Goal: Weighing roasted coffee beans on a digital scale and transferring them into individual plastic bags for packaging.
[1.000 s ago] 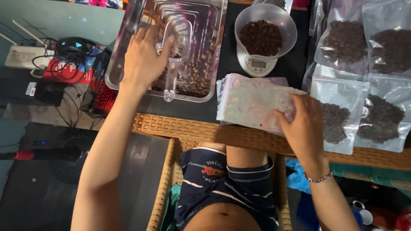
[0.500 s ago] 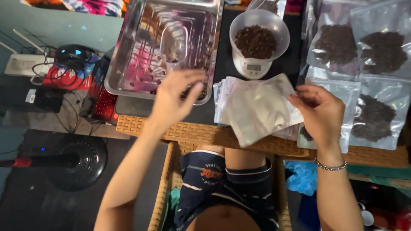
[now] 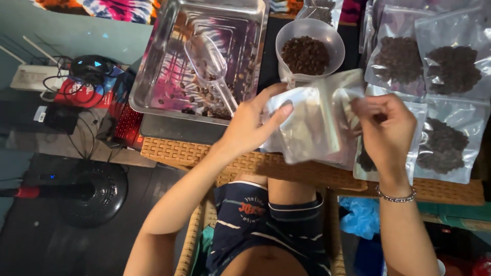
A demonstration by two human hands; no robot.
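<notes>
Woven wicker table edge (image 3: 307, 174) runs across the head view, with a dark mat on top. Both hands are clamped on one empty clear pouch (image 3: 312, 122) held up over the table: left hand (image 3: 250, 125) grips its left side, right hand (image 3: 386, 128) pinches the right edge. Behind sit a steel tray (image 3: 153, 97) with a clear scoop (image 3: 209, 64), a bowl of coffee beans (image 3: 307, 51), and filled bags (image 3: 424, 66) on the right.
</notes>
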